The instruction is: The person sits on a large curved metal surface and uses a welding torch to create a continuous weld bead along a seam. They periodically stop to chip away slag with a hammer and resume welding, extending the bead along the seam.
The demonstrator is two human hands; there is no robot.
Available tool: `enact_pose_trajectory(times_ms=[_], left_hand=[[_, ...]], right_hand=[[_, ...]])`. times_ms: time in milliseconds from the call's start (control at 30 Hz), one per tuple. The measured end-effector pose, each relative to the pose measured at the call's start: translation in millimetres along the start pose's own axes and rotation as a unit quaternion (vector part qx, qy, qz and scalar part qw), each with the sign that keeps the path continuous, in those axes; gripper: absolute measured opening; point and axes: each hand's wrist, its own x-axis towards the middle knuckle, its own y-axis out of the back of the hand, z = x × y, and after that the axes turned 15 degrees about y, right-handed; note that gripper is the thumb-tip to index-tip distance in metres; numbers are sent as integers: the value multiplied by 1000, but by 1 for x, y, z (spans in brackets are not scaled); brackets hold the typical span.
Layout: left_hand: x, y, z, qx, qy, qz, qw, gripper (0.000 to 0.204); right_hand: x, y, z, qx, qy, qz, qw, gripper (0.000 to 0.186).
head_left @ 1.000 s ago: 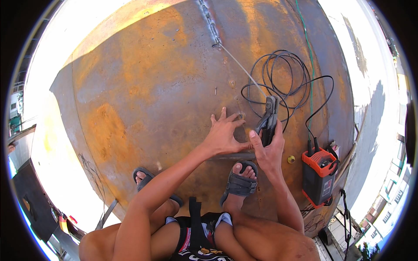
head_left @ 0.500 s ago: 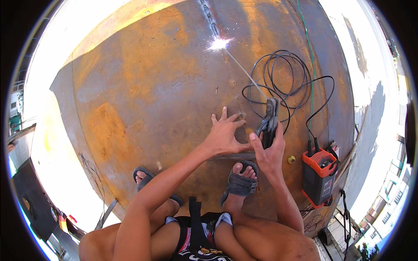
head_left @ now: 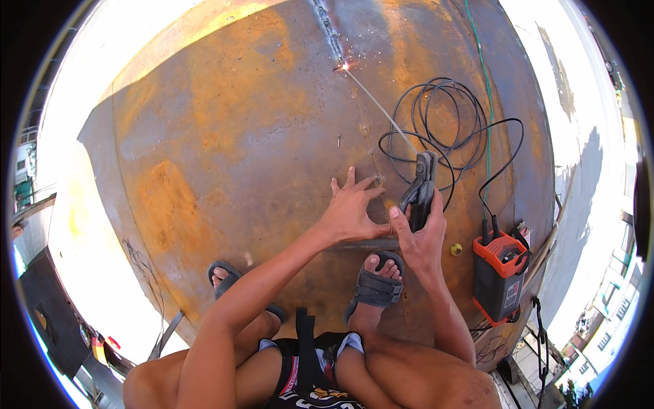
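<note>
My right hand point(head_left: 424, 235) is wrapped round a black electrode holder point(head_left: 424, 184). A thin grey welding rod point(head_left: 381, 109) runs from its jaws up and to the left. The rod's tip glows small and orange at the near end of a dark weld bead point(head_left: 327, 31), with a few sparks around it. My left hand point(head_left: 353, 210) holds nothing; its fingers are spread on the rusty steel plate point(head_left: 238, 157), and its thumb points toward the holder. A short metal bar point(head_left: 368, 245) lies just below my left hand.
A black cable point(head_left: 456, 102) lies coiled on the right, leading to an orange and black welding machine point(head_left: 501, 276). A green line point(head_left: 482, 61) runs along that side. A small yellowish round thing point(head_left: 456, 250) and a rod stub point(head_left: 338, 141) lie on the plate. My sandalled foot point(head_left: 378, 283) stands near the bar.
The bright white arc at the rod's tip has shrunk to a small orange glow, and sparks are scattered to the right. Both hands have stayed in nearly the same place.
</note>
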Motion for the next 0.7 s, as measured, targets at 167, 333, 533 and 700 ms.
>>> enact_pose_trajectory(times_ms=[167,333,533,700], left_hand=[[0,-1,-1,0,-1,4,1000,93],[-1,0,1,3,-3,5,1000,92],[0,3,3,16,15,-21,1000,93],[-1,0,0,10,-2,4,1000,91]], right_hand=[[1,0,-7,7,-20,-1,1000,62],[1,0,-5,4,-5,4,1000,60],[0,-1,-5,7,-5,7,1000,60],[1,0,-8,11,-17,0,1000,58]])
